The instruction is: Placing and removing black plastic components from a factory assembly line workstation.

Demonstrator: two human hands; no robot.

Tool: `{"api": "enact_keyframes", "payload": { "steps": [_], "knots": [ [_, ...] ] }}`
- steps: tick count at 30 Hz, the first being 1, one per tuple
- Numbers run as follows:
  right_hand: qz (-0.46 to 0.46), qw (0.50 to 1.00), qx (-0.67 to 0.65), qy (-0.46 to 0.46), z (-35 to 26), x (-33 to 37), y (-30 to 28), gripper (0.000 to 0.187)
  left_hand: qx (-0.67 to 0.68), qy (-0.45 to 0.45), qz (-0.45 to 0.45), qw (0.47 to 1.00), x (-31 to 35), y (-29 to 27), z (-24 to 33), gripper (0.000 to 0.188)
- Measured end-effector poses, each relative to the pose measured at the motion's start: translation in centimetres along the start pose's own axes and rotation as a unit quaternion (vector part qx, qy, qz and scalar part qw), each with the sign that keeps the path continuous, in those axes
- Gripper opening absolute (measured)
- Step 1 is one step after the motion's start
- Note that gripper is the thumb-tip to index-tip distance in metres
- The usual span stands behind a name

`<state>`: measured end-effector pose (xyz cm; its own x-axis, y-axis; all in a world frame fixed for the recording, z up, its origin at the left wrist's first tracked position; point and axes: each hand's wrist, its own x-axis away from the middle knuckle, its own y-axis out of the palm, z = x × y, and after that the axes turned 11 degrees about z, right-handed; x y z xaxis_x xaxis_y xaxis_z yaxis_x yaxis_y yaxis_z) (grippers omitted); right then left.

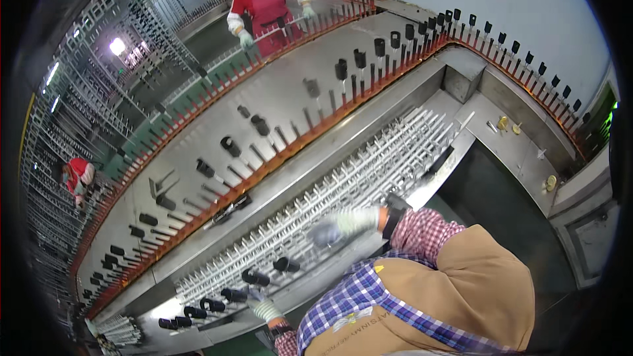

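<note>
My left hand (265, 307), in a pale glove, is closed at a silver pegged bar (310, 275) near my body; its fingertips are partly hidden. Several black cup-like parts (212, 304) stand in a row along that bar, on both sides of this hand. My right hand (339, 225), also gloved, is over the bars to the right of the black parts. Motion smears its fingers, and I cannot make out anything in them. Beneath and beyond it lies a stack of silver pegged bars (369, 165), side by side on the metal bench.
Beyond the bench runs a curving conveyor with orange-red spindles (290, 148), many bearing black parts (380, 47). Across it a person in red (267, 10) holds another pegged bar. Small yellowish pieces (504, 122) lie on the right-hand ledge. Racks (99, 86) hang at far left.
</note>
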<state>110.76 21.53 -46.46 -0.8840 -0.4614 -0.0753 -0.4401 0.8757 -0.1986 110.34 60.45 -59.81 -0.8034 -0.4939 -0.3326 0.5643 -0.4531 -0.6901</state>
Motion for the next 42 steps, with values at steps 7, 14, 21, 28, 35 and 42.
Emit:
{"api": "enact_keyframes", "payload": {
  "steps": [7, 14, 21, 28, 35, 42],
  "knots": [
    [0.686, 0.701, 0.107, 0.165, 9.9, 1.4, -31.9, 0.052, -0.059, -0.076, 0.107, 0.990, 1.3, 0.3, 3.5, 0.033],
    [0.578, 0.746, 0.169, 0.285, 7.7, -2.3, -43.7, 0.035, 0.071, -0.138, 0.220, 0.963, 8.5, 1.0, 15.8, 0.048],
    [0.774, 0.615, 0.136, -0.062, 10.2, 7.1, -52.1, 0.031, 0.144, -0.160, 0.129, 0.968, 10.8, 6.7, 16.7, 0.048],
    [0.820, 0.539, 0.176, 0.077, 19.8, 14.8, -64.2, 0.035, 0.204, -0.259, 0.015, 0.944, 12.0, 7.5, 18.3, 0.048],
    [0.764, 0.637, -0.013, -0.105, 17.0, 9.9, -62.4, 0.013, 0.187, -0.257, 0.073, 0.945, 10.8, 8.7, 16.2, 0.024],
    [0.561, 0.826, -0.059, -0.003, 7.1, 6.8, -40.7, 0.032, -0.136, -0.204, -0.029, 0.969, 10.9, 8.1, 15.4, 0.041]
  ]
}}
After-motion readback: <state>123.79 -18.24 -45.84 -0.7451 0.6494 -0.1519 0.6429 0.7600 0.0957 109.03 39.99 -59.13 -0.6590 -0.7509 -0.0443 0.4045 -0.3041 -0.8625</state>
